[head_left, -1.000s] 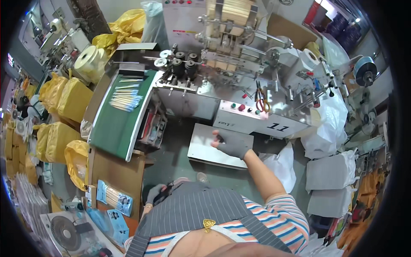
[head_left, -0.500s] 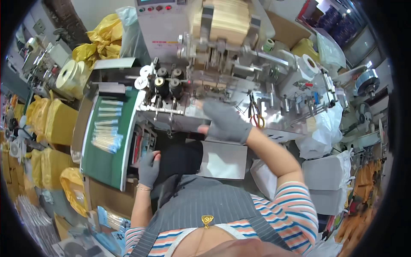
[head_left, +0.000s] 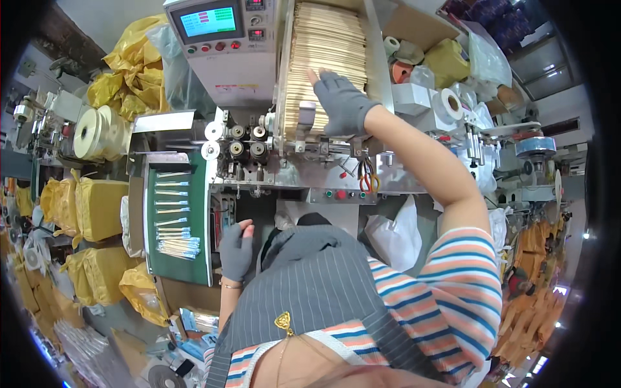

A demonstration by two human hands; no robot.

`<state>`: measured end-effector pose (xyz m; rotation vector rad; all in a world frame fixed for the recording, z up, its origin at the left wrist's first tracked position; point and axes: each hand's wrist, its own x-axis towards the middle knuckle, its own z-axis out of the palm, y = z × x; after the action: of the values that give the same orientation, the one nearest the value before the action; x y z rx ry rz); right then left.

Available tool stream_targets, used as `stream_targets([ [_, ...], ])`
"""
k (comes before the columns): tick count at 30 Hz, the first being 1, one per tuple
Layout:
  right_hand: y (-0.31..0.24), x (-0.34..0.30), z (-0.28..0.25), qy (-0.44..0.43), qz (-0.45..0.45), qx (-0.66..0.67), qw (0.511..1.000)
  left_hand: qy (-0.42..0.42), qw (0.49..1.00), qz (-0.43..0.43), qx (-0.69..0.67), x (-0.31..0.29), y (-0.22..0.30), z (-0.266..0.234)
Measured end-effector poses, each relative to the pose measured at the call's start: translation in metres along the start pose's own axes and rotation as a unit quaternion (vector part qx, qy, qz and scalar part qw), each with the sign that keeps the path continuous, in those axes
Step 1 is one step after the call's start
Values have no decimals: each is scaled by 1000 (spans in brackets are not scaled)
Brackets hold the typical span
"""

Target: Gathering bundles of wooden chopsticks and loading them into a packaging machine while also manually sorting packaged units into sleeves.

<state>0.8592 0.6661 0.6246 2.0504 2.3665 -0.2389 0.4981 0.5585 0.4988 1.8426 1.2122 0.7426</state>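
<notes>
My right hand [head_left: 343, 102], in a grey fingerless glove, is stretched up to the machine's hopper and lies flat on a tall stack of thin wooden sticks [head_left: 323, 58], fingers spread. My left hand [head_left: 236, 249], gloved the same way, hangs low beside the green conveyor belt [head_left: 178, 258] and holds nothing, its fingers loosely apart. On the belt lie several wrapped sticks [head_left: 173, 220] in a row and a small heap. Rollers [head_left: 239, 142] sit under the hopper, left of my right hand.
A control panel with a lit screen [head_left: 208, 22] tops the machine. Red-handled scissors [head_left: 366, 183] hang on its front. Yellow bags [head_left: 97, 207] and a film roll [head_left: 90, 132] stand left; paper rolls [head_left: 453, 103] and white bags [head_left: 394, 233] are right.
My right hand has risen from the white tray in front of the machine up to the stick stack in the hopper. My left hand has come into view by the belt.
</notes>
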Motion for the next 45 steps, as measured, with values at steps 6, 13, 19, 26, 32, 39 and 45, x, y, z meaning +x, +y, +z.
stream_targets([
  [6, 27, 34, 26, -175, 19, -51, 983, 37, 996, -75, -43, 44, 39, -6],
  [13, 45, 65, 34, -83, 41, -125, 988, 103, 992, -72, -26, 92, 77, 16],
  [19, 123, 120, 24, -11, 76, -216, 973, 146, 988, 51, 8, 160, 128, 35],
  [26, 165, 169, -59, -38, -52, -118, 991, 165, 984, 50, 49, 215, 150, 64],
  [32, 231, 233, -56, -174, 107, -155, 967, 178, 984, -18, 14, 217, 140, 71],
  [39, 275, 272, -37, -160, 115, -130, 972, 152, 985, -84, -15, 224, 149, 65],
  [45, 255, 265, -15, -29, 105, -122, 987, 150, 982, -111, -30, 230, 151, 66],
])
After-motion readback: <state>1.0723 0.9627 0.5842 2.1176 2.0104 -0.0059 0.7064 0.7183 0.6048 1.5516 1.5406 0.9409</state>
